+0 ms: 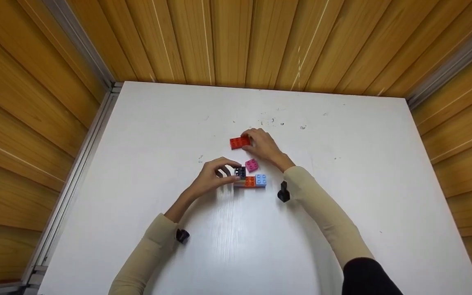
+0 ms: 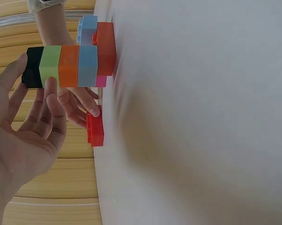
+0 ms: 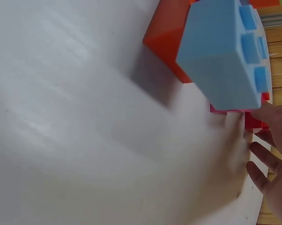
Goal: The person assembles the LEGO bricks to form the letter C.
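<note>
In the head view, my left hand (image 1: 215,175) pinches the black brick (image 1: 241,172) at the top of a stack. The left wrist view shows the stack from the side: under the black brick come a lime green brick (image 2: 50,62), an orange brick (image 2: 68,65) and a light blue brick (image 2: 87,65), on a long orange-red brick (image 2: 107,44). A second light blue brick (image 1: 261,179) is on this base's right end. Farther back, my right hand (image 1: 264,145) grips the right end of a red brick (image 1: 235,143), which lies on the table with its studs up.
A small pink brick (image 1: 251,165) lies between the stack and the red brick. The white table (image 1: 170,123) is bounded by wood-slat walls (image 1: 232,41) at the back and sides. A black wrist device (image 1: 284,192) juts from the right sleeve, another (image 1: 182,235) from the left.
</note>
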Available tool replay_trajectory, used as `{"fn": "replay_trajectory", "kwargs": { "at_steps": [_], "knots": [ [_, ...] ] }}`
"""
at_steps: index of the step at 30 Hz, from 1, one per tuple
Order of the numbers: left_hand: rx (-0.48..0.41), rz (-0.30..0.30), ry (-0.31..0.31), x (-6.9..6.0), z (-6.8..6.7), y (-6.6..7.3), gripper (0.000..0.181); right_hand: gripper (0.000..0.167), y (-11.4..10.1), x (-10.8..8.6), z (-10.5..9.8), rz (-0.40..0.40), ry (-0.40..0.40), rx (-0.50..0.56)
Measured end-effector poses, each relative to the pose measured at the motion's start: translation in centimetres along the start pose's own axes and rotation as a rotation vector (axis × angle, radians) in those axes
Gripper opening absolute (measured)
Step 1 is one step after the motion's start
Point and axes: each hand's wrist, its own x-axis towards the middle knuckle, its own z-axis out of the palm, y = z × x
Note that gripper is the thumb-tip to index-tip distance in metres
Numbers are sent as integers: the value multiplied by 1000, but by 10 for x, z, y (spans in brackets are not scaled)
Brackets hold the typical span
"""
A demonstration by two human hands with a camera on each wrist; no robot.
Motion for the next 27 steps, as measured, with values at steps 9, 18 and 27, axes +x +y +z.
{"fn": "replay_trajectory", "kwargs": {
  "at_steps": [9,18,27],
  "knots": [
    [5,-9,17,-5,-1,0,36,41,19,-32,-11,68,22,87],
    [40,-8,14,-8,-2,-1,37,43,33,-70,-14,97,106,109],
    [26,8,-1,-7,4,0,39,41,41,-106,-21,176,107,159]
  ]
}}
